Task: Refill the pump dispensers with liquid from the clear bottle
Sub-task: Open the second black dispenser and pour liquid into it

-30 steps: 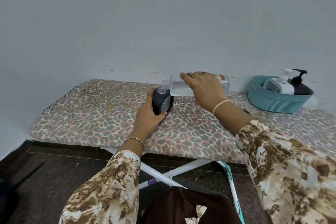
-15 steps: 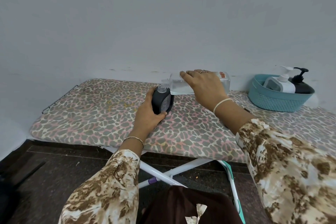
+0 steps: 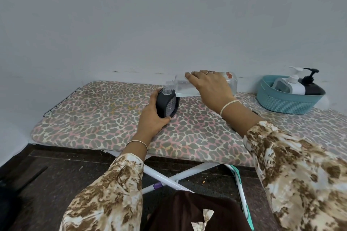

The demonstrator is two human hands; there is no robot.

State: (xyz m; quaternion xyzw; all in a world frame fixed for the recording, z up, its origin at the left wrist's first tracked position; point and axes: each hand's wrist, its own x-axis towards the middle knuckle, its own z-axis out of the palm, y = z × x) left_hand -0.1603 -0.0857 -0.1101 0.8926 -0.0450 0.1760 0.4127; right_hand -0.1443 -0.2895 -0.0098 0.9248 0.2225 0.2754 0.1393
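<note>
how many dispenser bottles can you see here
3. A dark one, pump off, gripped by the left hand on the ironing board; a white one and a black one, pumps on, in the teal basket at right. The basket may hide more.

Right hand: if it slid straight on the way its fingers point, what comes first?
Probably the neck of the clear bottle it holds, poised over the dark dispenser; depth is unclear.

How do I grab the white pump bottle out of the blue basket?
Take the white pump bottle by its neck, just under the pump, coming from above. Its body leans low inside the basket, beside the black bottle.
</note>
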